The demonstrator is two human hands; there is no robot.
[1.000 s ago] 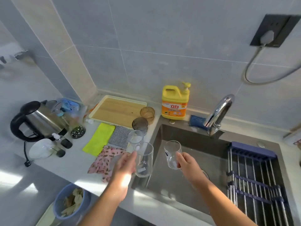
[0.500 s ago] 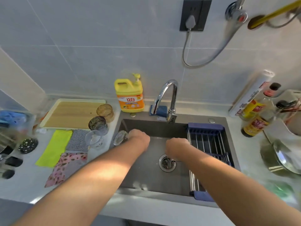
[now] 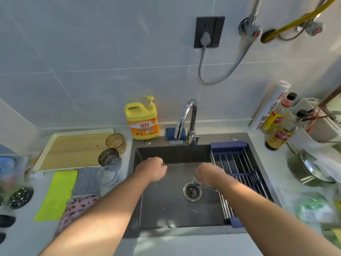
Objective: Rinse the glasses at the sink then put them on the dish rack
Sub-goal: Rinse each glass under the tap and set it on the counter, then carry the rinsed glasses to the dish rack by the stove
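Two hands hang over the sink [image 3: 166, 211] at frame centre. On my feed the right hand [image 3: 209, 174] is curled round a clear glass [image 3: 203, 184], whose edge shows under the fingers, just up and right of the drain [image 3: 192, 191]. The left hand [image 3: 152, 169] is curled knuckles-up. Only a glint shows at it, so I cannot tell what it grips. The dish rack [image 3: 238, 163] spans the sink's right side, beside the right hand. Left of the sink, an amber glass [image 3: 115, 143], a smoky glass [image 3: 109, 157] and a clear tumbler [image 3: 108, 175] line the counter.
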